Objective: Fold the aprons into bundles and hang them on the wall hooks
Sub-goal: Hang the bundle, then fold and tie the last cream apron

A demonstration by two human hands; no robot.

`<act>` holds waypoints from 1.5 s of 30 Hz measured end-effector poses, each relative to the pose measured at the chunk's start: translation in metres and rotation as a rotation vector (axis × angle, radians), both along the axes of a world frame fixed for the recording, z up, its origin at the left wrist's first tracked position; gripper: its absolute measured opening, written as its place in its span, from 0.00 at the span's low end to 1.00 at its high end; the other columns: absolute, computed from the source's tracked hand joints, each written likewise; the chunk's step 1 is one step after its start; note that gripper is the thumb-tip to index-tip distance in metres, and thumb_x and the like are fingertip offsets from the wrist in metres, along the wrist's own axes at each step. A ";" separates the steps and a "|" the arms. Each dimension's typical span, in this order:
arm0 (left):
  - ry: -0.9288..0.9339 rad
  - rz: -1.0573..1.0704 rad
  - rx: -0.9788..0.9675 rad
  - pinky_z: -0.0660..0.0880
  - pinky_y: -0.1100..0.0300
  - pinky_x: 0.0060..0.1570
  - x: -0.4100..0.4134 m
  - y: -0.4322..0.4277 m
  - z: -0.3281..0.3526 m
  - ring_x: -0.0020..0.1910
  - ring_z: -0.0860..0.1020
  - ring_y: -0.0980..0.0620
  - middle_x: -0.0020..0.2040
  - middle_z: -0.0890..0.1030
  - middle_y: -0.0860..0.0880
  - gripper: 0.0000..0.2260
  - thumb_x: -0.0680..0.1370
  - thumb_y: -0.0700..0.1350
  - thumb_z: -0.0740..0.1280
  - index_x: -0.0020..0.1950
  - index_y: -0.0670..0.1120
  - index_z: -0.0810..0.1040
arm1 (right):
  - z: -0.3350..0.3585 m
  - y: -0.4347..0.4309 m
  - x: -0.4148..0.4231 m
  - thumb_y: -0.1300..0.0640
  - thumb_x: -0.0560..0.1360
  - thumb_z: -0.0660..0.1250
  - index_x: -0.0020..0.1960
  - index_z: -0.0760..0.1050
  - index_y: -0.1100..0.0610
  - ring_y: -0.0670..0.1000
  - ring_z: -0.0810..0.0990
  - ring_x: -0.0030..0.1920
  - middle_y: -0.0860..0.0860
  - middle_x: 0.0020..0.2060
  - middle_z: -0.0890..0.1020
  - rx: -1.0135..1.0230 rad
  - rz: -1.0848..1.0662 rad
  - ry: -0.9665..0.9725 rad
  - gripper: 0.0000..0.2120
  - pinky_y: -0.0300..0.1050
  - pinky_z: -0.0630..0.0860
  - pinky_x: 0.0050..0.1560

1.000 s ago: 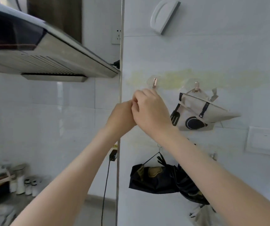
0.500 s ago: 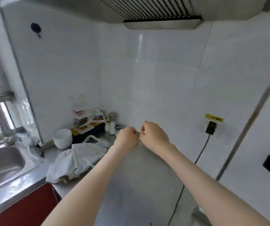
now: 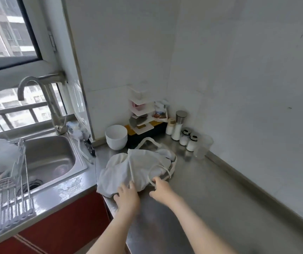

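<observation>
One crumpled apron [image 3: 138, 167] meets the left grip [image 3: 127, 197], spread flat; right grip [image 3: 160, 187] at its strap [image 3: 162, 167], pinch unclear.

Kitchen corner, daylit. White tiled walls [image 3: 238, 70] meet at rear. Stainless countertop [image 3: 193, 195] runs along R wall w/ low upstand. L side: window [image 3: 6, 28], dark frame, apt. blocks outside, railing below. Steel sink [image 3: 51, 158] w/ gooseneck faucet [image 3: 37, 92]; wire dish rack [image 3: 6, 189] over near L edge. Red cabinet fronts [image 3: 64, 226] under counter. Corner holds white bowl [image 3: 116, 136], tiered shelf [image 3: 140, 116], shakers [image 3: 184, 137].
</observation>
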State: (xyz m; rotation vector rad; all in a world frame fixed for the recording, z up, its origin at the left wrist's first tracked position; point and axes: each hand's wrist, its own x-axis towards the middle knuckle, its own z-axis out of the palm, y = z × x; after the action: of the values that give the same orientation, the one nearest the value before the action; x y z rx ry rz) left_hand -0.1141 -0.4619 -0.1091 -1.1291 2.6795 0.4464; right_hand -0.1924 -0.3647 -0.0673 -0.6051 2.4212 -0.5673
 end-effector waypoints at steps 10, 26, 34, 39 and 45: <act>0.051 -0.031 -0.161 0.69 0.53 0.60 -0.034 -0.019 -0.030 0.61 0.72 0.44 0.62 0.73 0.45 0.15 0.78 0.40 0.59 0.65 0.46 0.64 | -0.042 0.000 0.001 0.52 0.75 0.66 0.74 0.59 0.51 0.51 0.75 0.54 0.53 0.58 0.73 -0.261 -0.217 -0.318 0.31 0.46 0.74 0.57; 0.340 -0.475 0.617 0.71 0.57 0.53 -0.033 0.026 0.049 0.53 0.76 0.51 0.53 0.78 0.50 0.09 0.75 0.44 0.63 0.52 0.47 0.80 | 0.001 0.053 0.018 0.34 0.72 0.65 0.59 0.76 0.54 0.56 0.79 0.55 0.55 0.55 0.80 -0.629 -0.668 -0.762 0.27 0.54 0.77 0.55; 0.435 -0.464 1.202 0.79 0.60 0.46 -0.008 0.117 0.193 0.43 0.82 0.46 0.41 0.83 0.43 0.06 0.74 0.36 0.65 0.42 0.38 0.81 | 0.129 0.179 0.053 0.58 0.77 0.67 0.58 0.77 0.62 0.56 0.83 0.48 0.61 0.51 0.83 -0.887 -0.614 -0.369 0.11 0.46 0.79 0.48; 0.792 -0.750 0.495 0.70 0.59 0.49 0.031 0.222 0.256 0.48 0.74 0.48 0.49 0.76 0.48 0.18 0.76 0.44 0.67 0.65 0.51 0.70 | 0.213 0.294 0.134 0.62 0.79 0.63 0.48 0.79 0.57 0.47 0.83 0.36 0.51 0.37 0.85 -0.955 -0.580 -0.071 0.06 0.36 0.76 0.33; 0.368 -1.234 -0.037 0.61 0.53 0.66 0.119 0.356 0.317 0.67 0.64 0.46 0.68 0.65 0.51 0.17 0.80 0.55 0.58 0.67 0.56 0.71 | 0.251 0.446 0.251 0.61 0.79 0.63 0.48 0.79 0.54 0.46 0.83 0.41 0.49 0.40 0.85 -0.852 -0.600 0.144 0.07 0.38 0.77 0.42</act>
State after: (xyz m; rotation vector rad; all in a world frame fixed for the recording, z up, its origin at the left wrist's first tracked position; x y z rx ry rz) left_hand 0.0050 -0.1063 0.2081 0.7521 3.0200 0.3541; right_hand 0.0582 0.0810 0.1842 -0.2088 2.4065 -1.9037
